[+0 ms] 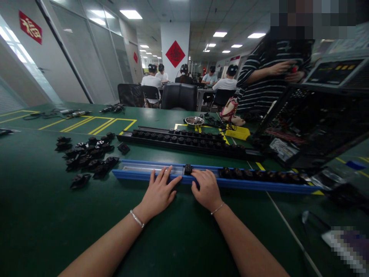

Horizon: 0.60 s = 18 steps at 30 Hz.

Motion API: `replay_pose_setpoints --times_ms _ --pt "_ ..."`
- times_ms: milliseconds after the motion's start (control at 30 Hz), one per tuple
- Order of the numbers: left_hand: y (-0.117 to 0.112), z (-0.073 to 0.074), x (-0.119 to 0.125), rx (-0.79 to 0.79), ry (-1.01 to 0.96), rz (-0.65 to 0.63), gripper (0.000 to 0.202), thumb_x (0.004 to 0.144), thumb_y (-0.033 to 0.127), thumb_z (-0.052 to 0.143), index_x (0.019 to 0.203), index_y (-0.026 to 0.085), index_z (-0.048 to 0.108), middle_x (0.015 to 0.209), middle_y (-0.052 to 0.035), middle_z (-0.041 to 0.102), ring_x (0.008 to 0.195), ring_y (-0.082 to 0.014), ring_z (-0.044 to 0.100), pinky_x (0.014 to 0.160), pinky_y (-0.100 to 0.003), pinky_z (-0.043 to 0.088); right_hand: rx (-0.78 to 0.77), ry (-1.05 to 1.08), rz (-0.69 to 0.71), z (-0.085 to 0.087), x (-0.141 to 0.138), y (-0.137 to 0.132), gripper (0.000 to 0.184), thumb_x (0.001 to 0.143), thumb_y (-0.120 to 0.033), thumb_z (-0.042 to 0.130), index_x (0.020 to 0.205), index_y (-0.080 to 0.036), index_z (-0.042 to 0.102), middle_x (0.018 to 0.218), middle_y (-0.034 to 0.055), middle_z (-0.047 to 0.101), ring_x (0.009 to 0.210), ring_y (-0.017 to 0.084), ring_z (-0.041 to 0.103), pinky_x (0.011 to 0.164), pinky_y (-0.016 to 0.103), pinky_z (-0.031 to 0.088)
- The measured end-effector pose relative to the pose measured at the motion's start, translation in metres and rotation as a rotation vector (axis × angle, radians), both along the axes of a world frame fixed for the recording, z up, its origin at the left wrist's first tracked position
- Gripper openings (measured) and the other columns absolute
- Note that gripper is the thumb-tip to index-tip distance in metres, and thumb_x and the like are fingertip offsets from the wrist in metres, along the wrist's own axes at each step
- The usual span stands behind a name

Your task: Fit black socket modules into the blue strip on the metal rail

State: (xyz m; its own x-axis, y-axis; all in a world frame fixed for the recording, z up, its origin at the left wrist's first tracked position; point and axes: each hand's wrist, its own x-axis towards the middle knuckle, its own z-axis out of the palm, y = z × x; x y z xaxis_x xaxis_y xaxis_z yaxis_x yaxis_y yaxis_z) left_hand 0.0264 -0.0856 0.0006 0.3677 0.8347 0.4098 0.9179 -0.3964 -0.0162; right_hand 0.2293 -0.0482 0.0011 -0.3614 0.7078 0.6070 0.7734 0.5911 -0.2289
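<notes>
Silver bracelets circle both wrists. The left hand (158, 192) lies open and flat, fingers spread, their tips resting on the front edge of a long blue rail (135, 174); it holds nothing. The right hand (206, 189) is half curled, its fingertips down on the same rail just right of the left hand. A single small black part (188, 169) sits in the rail's channel between the two hands, just beside the right index finger; whether that hand grips it cannot be told.

The rail lies crosswise on the green tabletop (43, 215). Along its right stretch, a row of black parts (259, 175) fills the channel, while its left stretch shows bare metal. Left of the rail and slightly behind it, a pile of loose black parts (89, 154) is scattered. Behind the rail and roughly parallel to it lies a black rail (184, 142) loaded with similar pieces. Farther behind stand a metal bowl (194, 121) and a yellow tray (238, 132). Beyond the rail's right end, an open black case (311, 123) stands, with a person in a striped top (265, 84) behind it.
</notes>
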Motion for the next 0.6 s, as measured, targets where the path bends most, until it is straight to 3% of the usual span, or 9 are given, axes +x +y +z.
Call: replay_pose_setpoints --times_ms 400,600 --pt "0.005 0.005 0.051 -0.019 -0.030 0.117 0.069 0.076 0.037 0.060 0.139 0.036 0.032 0.152 -0.0095 0.019 0.137 -0.0373 0.016 0.105 -0.063 0.016 -0.004 0.038 0.001 -0.005 0.003 0.002 0.045 0.076 -0.016 0.045 0.120 -0.013 0.052 0.110 0.0103 0.064 0.101 0.023 0.056 0.099 0.043 0.035" --pt "0.012 0.000 0.067 -0.036 -0.049 0.189 0.066 0.080 0.038 0.052 0.141 0.033 0.028 0.148 -0.0149 0.026 0.135 -0.0386 0.022 0.103 -0.065 0.017 -0.058 -0.022 0.004 -0.006 0.004 0.003 0.053 0.074 -0.014 0.045 0.127 -0.012 0.046 0.112 0.0094 0.064 0.100 0.021 0.056 0.101 0.040 0.033"
